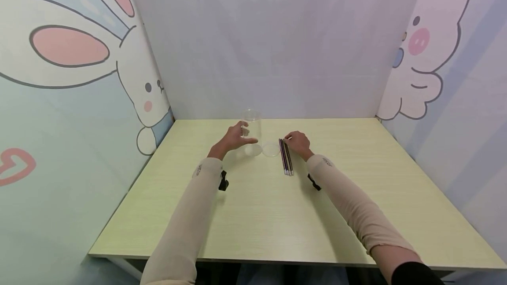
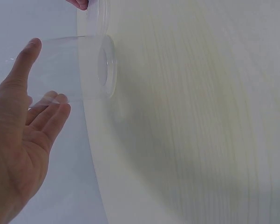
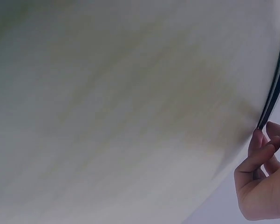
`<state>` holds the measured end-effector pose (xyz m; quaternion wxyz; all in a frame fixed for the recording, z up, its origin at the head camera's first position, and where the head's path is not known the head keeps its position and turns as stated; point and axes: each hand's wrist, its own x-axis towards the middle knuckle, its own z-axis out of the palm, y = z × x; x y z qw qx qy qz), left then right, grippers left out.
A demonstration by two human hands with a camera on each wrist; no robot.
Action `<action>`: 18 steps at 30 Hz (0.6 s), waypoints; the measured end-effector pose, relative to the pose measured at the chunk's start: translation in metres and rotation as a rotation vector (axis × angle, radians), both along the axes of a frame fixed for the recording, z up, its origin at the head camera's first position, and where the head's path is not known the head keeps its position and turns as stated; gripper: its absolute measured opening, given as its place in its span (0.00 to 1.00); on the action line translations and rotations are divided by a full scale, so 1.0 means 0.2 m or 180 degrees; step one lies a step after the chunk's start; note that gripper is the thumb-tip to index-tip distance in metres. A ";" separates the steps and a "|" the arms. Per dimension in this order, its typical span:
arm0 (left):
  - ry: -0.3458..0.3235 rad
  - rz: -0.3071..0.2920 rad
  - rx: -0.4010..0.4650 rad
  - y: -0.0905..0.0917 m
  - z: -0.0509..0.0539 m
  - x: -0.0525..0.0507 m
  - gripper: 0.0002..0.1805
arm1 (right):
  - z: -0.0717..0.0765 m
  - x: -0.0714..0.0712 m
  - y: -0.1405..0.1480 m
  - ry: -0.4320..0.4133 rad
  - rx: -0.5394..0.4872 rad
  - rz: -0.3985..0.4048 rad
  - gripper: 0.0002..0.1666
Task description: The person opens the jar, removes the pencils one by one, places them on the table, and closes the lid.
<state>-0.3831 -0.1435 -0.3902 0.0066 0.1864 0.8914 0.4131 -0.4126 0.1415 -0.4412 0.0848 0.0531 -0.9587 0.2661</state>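
Observation:
A clear plastic jar point(image 1: 255, 129) stands upright toward the back of the table, its thumb side and finger side held by my left hand point(image 1: 233, 139). In the left wrist view, the thumb and fingers lie on opposite walls of the jar point(image 2: 67, 70). To its right lies a round clear lid point(image 1: 271, 150). Several dark pencils point(image 1: 286, 157) lie side by side, silvery ends toward me. My right hand point(image 1: 299, 143) is at their far ends. Its thumb and fingertips pinch dark pencil tips point(image 3: 270, 102) in the right wrist view; how many is unclear.
The pale wooden table point(image 1: 253, 219) runs back to a plain light wall point(image 1: 277, 43). Side walls printed with cartoon rabbits point(image 1: 138, 82) flank it left and right. A small black wrist device point(image 1: 223, 181) sits at the left cuff.

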 end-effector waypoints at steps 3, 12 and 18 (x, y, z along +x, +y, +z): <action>0.0023 -0.0032 0.0006 -0.01 -0.01 -0.01 0.43 | -0.01 0.00 0.00 -0.0005 -0.0030 0.0009 0.17; 0.0033 -0.0054 -0.0002 -0.01 -0.01 0.00 0.43 | 0.01 0.01 0.00 0.0026 -0.0093 0.0061 0.17; 0.0021 -0.0047 0.0019 -0.01 0.00 0.01 0.42 | 0.05 0.02 0.00 0.0224 -0.0129 0.0254 0.17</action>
